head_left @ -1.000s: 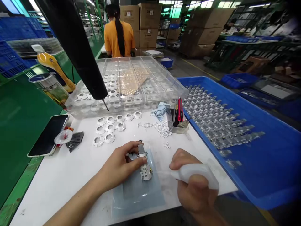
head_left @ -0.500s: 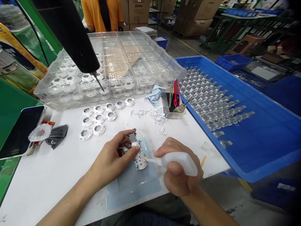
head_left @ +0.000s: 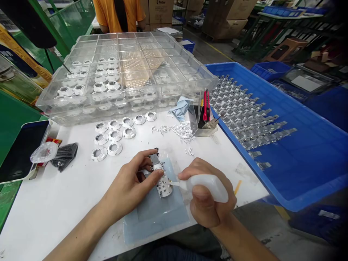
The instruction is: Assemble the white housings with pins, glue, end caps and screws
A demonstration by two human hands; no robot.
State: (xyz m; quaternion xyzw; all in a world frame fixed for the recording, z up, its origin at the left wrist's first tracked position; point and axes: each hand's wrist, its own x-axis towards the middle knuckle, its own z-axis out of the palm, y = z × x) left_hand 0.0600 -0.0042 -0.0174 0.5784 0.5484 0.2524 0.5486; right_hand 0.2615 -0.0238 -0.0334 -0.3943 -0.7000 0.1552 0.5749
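My left hand [head_left: 133, 183] pinches a small white lamp part [head_left: 162, 181] with metal contacts, holding it down on a pale blue mat [head_left: 159, 214] at the table's front. My right hand [head_left: 205, 199] is wrapped round a white squeeze bottle [head_left: 208, 184]; its thin nozzle touches the right side of the part. Several white ring-shaped caps [head_left: 114, 136] lie in rows just beyond my left hand. A heap of tiny white pins [head_left: 182, 132] lies beyond the part.
A clear compartment tray [head_left: 127, 72] holding more caps stands at the back. A blue bin [head_left: 307, 152] with rows of metal clips [head_left: 244, 112] sits on the right. A phone [head_left: 20, 150], a small bag and black pieces lie left. A person in orange [head_left: 118, 12] stands beyond.
The view tilted down and left; the hanging black tool slid out toward the upper left. The bottle's nozzle came in from the right to the part, and my hands have stayed there since.
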